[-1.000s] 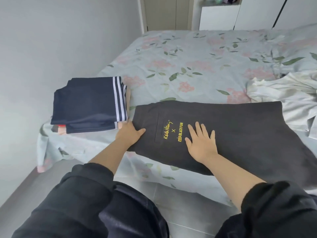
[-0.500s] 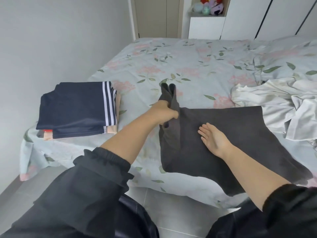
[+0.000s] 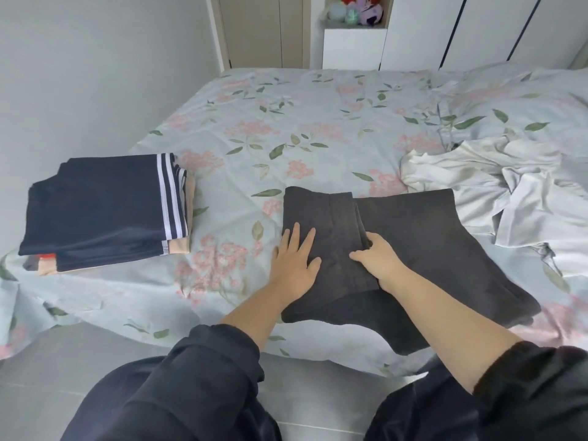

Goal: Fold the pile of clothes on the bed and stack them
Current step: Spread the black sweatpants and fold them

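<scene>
Pressing flat on dark garment (image 3: 429,249), left hand (image 3: 294,268) fingers straight; right hand (image 3: 380,265) pinches its folded edge.

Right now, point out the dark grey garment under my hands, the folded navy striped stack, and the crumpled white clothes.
dark grey garment (image 3: 429,243): head view, flat right half.
folded navy striped stack (image 3: 95,205): head view, top layer.
crumpled white clothes (image 3: 496,186): head view, middle folds.
</scene>
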A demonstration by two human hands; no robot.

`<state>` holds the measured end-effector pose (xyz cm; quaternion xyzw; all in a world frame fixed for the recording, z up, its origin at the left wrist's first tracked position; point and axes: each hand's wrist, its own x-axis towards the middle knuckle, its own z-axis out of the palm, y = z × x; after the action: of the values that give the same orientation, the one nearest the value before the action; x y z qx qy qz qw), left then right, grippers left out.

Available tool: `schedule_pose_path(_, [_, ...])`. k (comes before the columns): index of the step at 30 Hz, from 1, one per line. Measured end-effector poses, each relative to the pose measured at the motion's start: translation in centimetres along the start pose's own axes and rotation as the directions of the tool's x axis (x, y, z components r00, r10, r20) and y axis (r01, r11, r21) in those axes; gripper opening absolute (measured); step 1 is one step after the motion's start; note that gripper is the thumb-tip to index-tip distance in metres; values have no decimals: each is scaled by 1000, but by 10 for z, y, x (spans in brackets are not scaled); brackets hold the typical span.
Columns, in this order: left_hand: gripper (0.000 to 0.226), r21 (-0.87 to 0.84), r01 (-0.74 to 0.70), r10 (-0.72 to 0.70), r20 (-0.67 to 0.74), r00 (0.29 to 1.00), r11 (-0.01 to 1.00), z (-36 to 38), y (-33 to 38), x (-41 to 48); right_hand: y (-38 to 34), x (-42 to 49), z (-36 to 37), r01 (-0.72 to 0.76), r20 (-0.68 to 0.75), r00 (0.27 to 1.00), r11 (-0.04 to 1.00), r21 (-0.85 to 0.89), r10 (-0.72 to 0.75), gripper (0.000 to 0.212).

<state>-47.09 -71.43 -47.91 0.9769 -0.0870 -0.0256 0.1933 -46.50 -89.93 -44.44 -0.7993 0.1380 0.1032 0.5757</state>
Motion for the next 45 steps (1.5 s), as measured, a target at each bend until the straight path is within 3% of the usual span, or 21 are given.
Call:
schedule_pose_path(3, [58,4,-27,27,6,1000,1000,2,-5,3,7,-7,-3,98,-144,982,984,-149,-120,69])
schedule_pose_path(5, [58,106,-57,54,26,998,993,6,-6,3,8,-12,-3,102,-63,989,914,-393,-137,71])
schedule_pose_path(8, [57,203,-94,91,23,996,975,11,-7,3,-7,-12,3,38,-44,992,623,-782,-116,80])
schedule_pose_path(9, [57,216,-111,109,18,994,970,12,-8,3,-12,-11,6,60,-65,973,511,-857,-223,82])
schedule_pose_path(11, [57,217,-145,147,3,989,965,13,-10,2,-13,-10,10,208,-16,866,390,-897,-499,76])
schedule_pose_path(13, [64,117,-147,152,-39,988,982,14,-12,0,0,-6,12,360,148,814,288,-887,-562,61])
schedule_pose_path(15, [76,-202,-38,22,-82,996,979,9,-11,-3,19,0,12,378,227,885,344,-859,-407,53])
schedule_pose_path(17, [75,-510,68,-152,-123,981,857,2,-8,-4,29,10,10,322,190,929,443,-837,-317,54])
schedule_pose_path(19, [58,-667,172,-311,-95,946,725,-8,-3,-1,30,13,11,305,172,934,445,-842,-314,55])
schedule_pose_path(21, [45,-819,337,-429,126,895,464,-19,-2,7,29,13,11,305,169,933,448,-840,-317,55])
schedule_pose_path(22, [42,-851,419,-420,271,866,316,-24,-2,10,28,12,11,299,167,937,458,-837,-307,55])
schedule_pose_path(23, [40,-848,475,-374,373,849,233,-28,-1,11,26,10,11,289,162,943,471,-833,-292,56])
schedule_pose_path(24, [39,-837,499,-329,417,847,225,-31,-1,10,24,8,12,274,153,950,488,-829,-274,56])
schedule_pose_path(27, [37,-804,494,-304,405,862,330,-34,0,10,17,-4,15,206,99,972,569,-796,-213,56])
schedule_pose_path(30, [34,-802,482,-334,373,866,353,-44,-2,13,11,-17,16,166,52,981,667,-727,-187,58])
schedule_pose_path(35, [44,-802,427,-386,268,882,418,-83,-21,17,-14,-21,29,184,49,977,701,-690,-208,59])
schedule_pose_path(38, [41,-781,402,-441,182,879,478,-113,-50,12,-20,-19,66,230,138,973,677,-700,-188,59])
schedule_pose_path(42, [28,-669,433,-447,166,879,604,-125,-71,-2,1,-21,104,286,241,958,456,-843,-157,58])
schedule_pose_path(45, [22,-594,354,-394,68,917,722,-125,-56,-5,0,-18,97,298,242,955,520,-801,-174,59])
